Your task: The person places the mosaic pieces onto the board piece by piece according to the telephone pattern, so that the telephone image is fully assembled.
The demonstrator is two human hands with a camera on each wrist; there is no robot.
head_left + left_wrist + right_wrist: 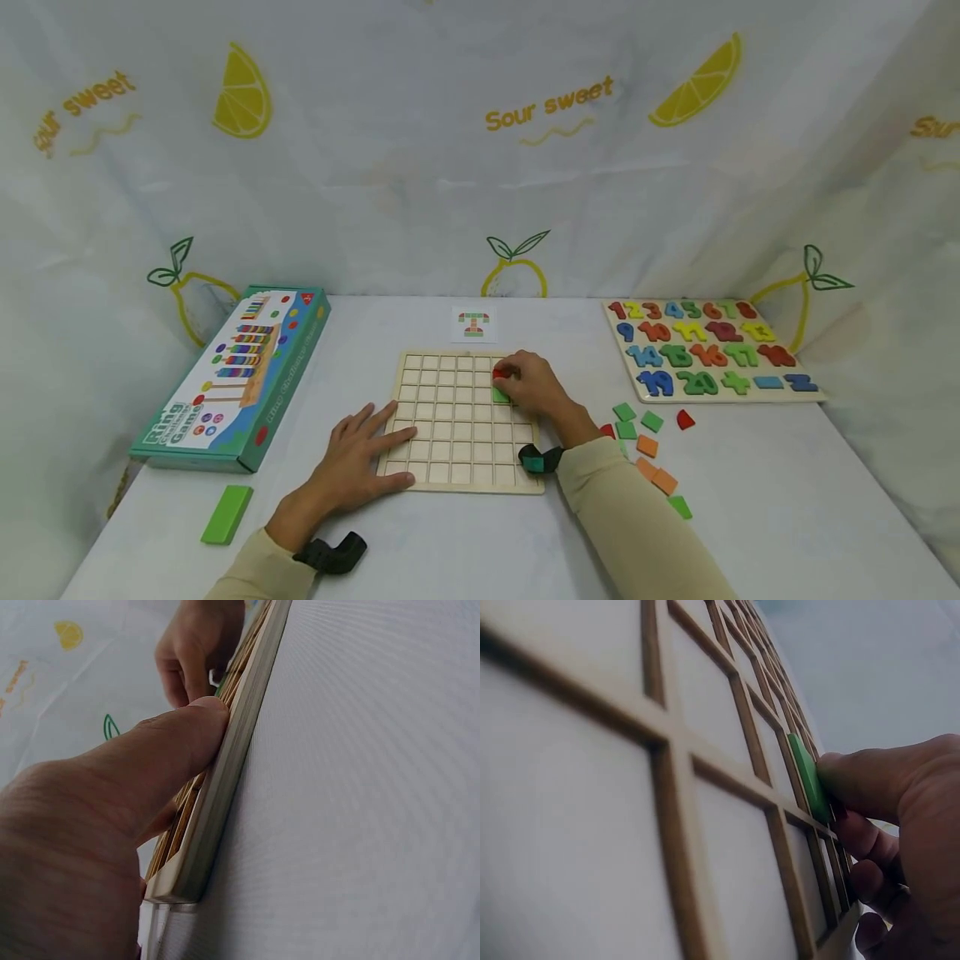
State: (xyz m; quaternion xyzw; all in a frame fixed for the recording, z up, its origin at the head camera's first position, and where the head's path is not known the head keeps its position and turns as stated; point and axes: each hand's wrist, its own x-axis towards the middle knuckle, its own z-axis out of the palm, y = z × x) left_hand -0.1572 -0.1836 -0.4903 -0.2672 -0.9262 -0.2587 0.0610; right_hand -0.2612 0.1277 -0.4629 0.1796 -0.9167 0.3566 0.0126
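Observation:
A wooden grid board [453, 487] lies on the white table. My right hand [534, 385] pinches a small red piece [498, 374] over the board's upper right cells; the fingers hide most of it. Just below it a green square tile [500, 396] sits at the grid, with my thumb close against it in the right wrist view, where the tile [808, 776] stands slightly proud. My left hand [351, 463] rests with spread fingers on the board's left side, its thumb [169, 746] on the near edge. Behind the board lies a card [473, 325] with a red, green and orange pattern.
Loose pieces lie right of the board, among them a green tile [652, 421], a red piece [685, 419] and an orange tile [664, 481]. A number puzzle board [750, 393] stands behind them. At left are a toy box [262, 400] and a green block [227, 515].

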